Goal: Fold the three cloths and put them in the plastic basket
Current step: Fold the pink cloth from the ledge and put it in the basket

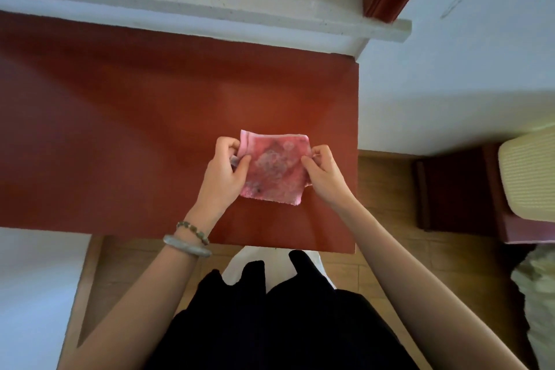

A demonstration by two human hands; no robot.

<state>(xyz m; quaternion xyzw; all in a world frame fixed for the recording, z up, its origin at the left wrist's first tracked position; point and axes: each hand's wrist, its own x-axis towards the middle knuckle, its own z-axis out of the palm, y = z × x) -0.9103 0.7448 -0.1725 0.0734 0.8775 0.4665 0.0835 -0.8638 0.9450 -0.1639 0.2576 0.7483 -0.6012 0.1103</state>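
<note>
Small pink square terry cloth w/ faded grey pattern (274, 170) sits folded over the near-right part of the red-brown wooden tabletop (120, 117). Left hand (223, 173) pinches cloth's left edge, thumb on top, fingers curled behind. Right hand (322, 173) pinches the right edge, fingers curled in. Both forearms reach fwd from near side, wrists slightly raised. Left wrist wears a pale jade bangle (186, 246) + beaded bracelet (193, 231).

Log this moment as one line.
step: folding | cloth: pink, over table | left hand: pinches left edge | right hand: pinches right edge
</note>
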